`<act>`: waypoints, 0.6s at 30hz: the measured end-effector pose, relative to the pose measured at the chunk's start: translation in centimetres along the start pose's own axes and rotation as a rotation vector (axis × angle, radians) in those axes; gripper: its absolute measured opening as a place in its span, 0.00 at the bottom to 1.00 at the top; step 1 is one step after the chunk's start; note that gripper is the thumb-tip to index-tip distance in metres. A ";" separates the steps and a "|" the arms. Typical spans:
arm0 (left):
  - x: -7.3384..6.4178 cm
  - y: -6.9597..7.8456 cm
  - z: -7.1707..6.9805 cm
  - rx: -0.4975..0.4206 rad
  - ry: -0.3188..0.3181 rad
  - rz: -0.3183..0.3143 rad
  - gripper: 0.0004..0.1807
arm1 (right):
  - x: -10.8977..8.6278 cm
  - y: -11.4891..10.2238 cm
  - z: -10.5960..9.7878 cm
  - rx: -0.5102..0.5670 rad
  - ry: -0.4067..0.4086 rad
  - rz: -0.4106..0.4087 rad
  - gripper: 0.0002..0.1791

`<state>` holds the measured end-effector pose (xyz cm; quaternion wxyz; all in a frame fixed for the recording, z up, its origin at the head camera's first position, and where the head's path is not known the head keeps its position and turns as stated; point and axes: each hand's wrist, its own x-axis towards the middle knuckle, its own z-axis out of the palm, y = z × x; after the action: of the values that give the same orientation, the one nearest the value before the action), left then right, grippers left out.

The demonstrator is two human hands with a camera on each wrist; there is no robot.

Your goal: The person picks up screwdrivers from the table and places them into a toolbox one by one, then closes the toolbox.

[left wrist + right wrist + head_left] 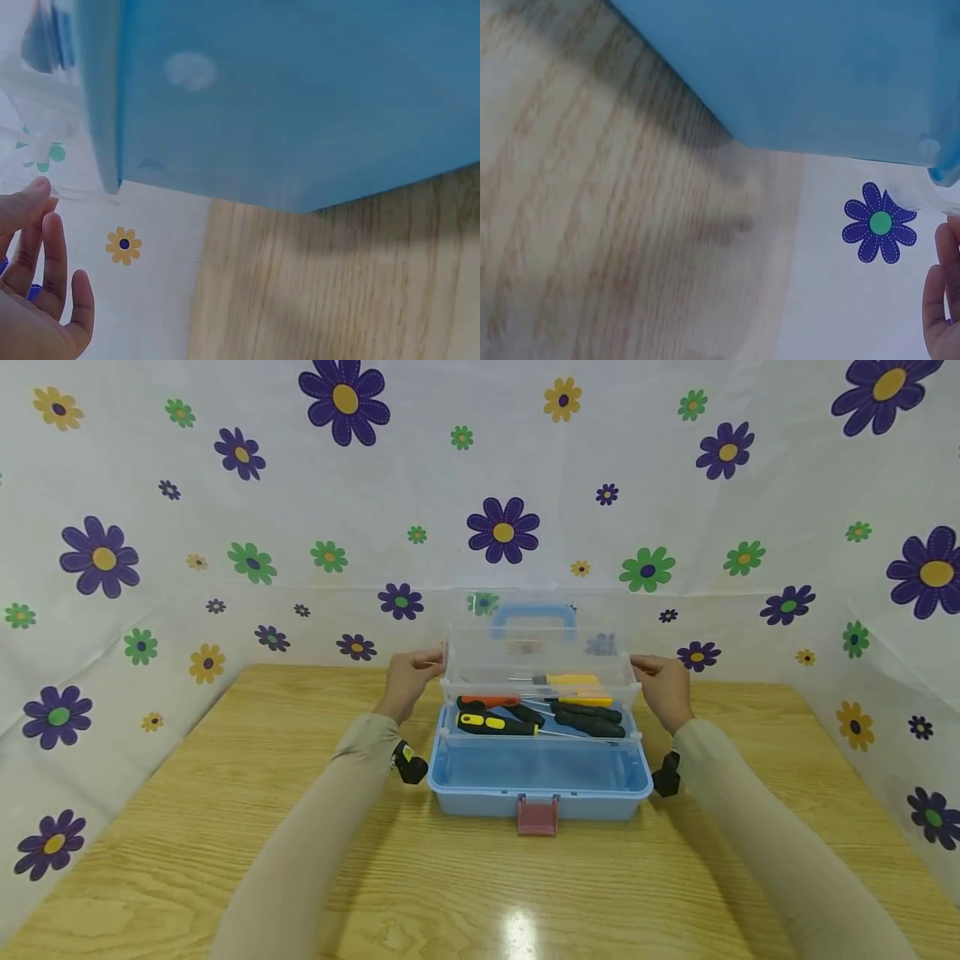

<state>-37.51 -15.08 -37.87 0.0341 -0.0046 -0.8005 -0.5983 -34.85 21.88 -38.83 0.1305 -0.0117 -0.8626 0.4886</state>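
Observation:
A light blue toolbox [472,802] stands opened on the table, its clear lid [468,652] raised at the back and a clear tray [540,738] above the base. Black-and-yellow [495,724], red and yellow-handled screwdrivers lie in the tray area, beside black-handled tools [588,725]. At the lid's left edge, my left hand [408,681] pinches the clear plastic between thumb and fingertip. My right hand [663,689] grips the right edge; its fingertips are partly hidden there. Only a few fingers [948,277] show in the right wrist view.
The wooden table [465,902] extends around the box. A pink latch [537,817] hangs at the box's front, and a blue carrying handle [534,610] shows at the lid. Flower-patterned cloth [285,527] hangs behind the table and along both sides.

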 end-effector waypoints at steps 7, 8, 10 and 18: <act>-0.2 0.5 -0.4 0.023 -0.007 0.031 0.18 | -0.3 -0.3 -0.6 -0.021 0.002 -0.063 0.17; -0.3 0.7 -0.5 0.025 -0.014 0.034 0.18 | -0.4 -0.4 -0.9 -0.018 -0.008 -0.073 0.18; -0.6 0.9 -0.8 0.028 -0.038 0.046 0.18 | -0.7 -0.6 -1.3 -0.019 -0.037 -0.089 0.21; -2.3 2.0 -2.4 0.051 -0.151 0.102 0.29 | -1.7 -1.3 -3.1 -0.097 -0.185 -0.130 0.27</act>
<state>-35.00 -16.76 -35.44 0.0043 -0.0895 -0.8146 -0.5731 -32.31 23.52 -36.57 0.0813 0.0832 -0.8925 0.4357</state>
